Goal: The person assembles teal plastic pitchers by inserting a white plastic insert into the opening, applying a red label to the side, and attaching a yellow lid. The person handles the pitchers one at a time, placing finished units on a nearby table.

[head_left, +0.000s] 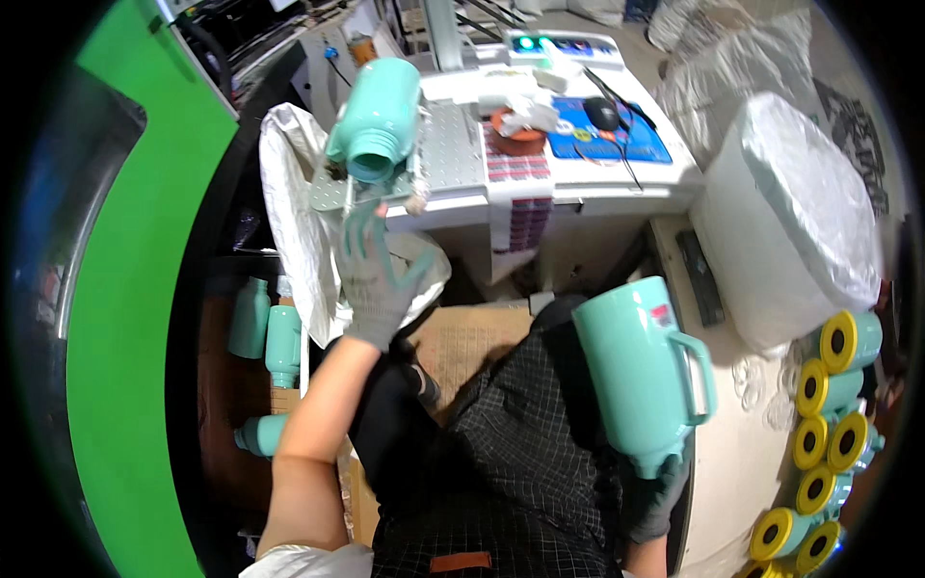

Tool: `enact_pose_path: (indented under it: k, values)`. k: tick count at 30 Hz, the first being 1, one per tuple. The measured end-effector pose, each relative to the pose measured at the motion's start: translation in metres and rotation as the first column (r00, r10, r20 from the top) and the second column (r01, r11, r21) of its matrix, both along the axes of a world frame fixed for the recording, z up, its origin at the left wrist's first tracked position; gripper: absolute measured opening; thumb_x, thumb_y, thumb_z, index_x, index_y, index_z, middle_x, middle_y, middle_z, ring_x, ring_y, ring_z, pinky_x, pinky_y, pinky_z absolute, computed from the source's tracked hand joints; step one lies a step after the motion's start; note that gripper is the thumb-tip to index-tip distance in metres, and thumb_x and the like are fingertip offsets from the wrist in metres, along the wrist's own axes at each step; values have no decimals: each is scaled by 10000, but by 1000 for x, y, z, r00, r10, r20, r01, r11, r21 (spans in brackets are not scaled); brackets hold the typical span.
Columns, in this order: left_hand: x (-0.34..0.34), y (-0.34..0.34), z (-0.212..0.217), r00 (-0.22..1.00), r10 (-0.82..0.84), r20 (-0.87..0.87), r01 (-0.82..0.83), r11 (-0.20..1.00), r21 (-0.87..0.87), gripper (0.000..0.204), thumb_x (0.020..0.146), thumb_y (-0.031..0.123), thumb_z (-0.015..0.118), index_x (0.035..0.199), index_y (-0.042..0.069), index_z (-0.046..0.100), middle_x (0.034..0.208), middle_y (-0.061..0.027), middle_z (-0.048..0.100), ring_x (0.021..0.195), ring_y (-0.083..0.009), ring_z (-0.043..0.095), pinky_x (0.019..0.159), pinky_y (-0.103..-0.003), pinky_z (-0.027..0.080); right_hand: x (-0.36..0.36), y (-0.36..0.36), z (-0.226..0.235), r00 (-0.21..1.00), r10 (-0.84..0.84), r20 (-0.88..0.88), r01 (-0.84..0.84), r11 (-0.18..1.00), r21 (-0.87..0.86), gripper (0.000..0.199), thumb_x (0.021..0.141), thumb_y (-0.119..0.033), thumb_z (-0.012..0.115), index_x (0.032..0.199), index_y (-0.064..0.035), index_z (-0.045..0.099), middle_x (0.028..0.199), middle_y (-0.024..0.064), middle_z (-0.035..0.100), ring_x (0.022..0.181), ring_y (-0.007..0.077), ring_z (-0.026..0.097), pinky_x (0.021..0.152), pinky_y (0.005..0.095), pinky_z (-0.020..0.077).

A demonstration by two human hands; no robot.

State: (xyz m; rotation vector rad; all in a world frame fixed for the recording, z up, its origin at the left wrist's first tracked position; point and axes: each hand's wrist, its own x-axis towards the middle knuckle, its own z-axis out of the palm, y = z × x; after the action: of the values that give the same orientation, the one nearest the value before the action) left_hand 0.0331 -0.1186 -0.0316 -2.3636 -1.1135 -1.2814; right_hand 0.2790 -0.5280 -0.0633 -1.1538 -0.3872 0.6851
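Observation:
My left hand (pixel 378 275), in a white and mint glove, reaches forward with its fingers stretched out and apart, holding nothing. Just beyond its fingertips a mint-green bottle (pixel 383 101) lies on its side on a perforated metal plate (pixel 453 144), its uncapped mouth facing me. On the right, my right hand (pixel 661 496) in a dark grey glove grips the narrow end of a mint-green jug (pixel 626 371). The jug points narrow end down, its loop handle on the right and a small red label near its upper edge. Part of the right hand's fingers is hidden behind that narrow end.
A white sack (pixel 294 193) hangs open beside my left forearm. Mint bottles (pixel 283 342) lie in a box at the left, next to a green machine panel (pixel 125 289). Several yellow-ended mint bottles (pixel 814 443) line the right. An orange tape roll (pixel 518 135) and a mouse (pixel 603 114) sit on the white table.

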Motion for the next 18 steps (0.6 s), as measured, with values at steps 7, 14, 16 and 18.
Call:
enact_pose_path:
  k: [7, 14, 16, 18]
  values:
    - [-27, 141, 52, 798, 98, -594, 99, 952, 291, 668, 800, 74, 718, 1434, 196, 546, 1522, -103, 511, 1425, -397, 449, 1128, -606, 398, 15, 80, 51, 994, 99, -52, -91, 985, 146, 594, 1110, -357, 378, 1620, -56, 333, 1589, 160, 452, 1427, 325, 487, 1162, 478, 439]
    - [-77, -71, 123, 953, -297, -67, 304, 913, 272, 673, 762, 162, 864, 1365, 115, 567, 1292, -171, 651, 1174, -372, 626, 983, -549, 533, 41, 172, 76, 784, -30, 620, -31, 996, 87, 906, 971, -391, 695, 1617, 82, 270, 1632, 217, 383, 1476, 318, 417, 1211, 457, 357]
    - [-94, -122, 103, 898, -410, 162, 402, 912, 83, 679, 764, 174, 883, 1364, 106, 572, 1262, -194, 659, 1129, -362, 647, 940, -520, 548, 32, 221, 94, 502, -3, 865, -25, 1000, 18, 952, 854, -331, 822, 1553, 120, 360, 1609, 220, 424, 1466, 309, 433, 1213, 437, 355]
    - [-91, -149, 87, 810, -459, 366, 531, 838, -124, 684, 767, 191, 897, 1365, 95, 577, 1242, -209, 665, 1108, -351, 658, 911, -493, 558, -5, 286, 114, 294, -12, 956, -150, 987, 59, 902, 793, -246, 888, 1512, 69, 444, 1548, 235, 485, 1322, 336, 600, 1097, 419, 499]
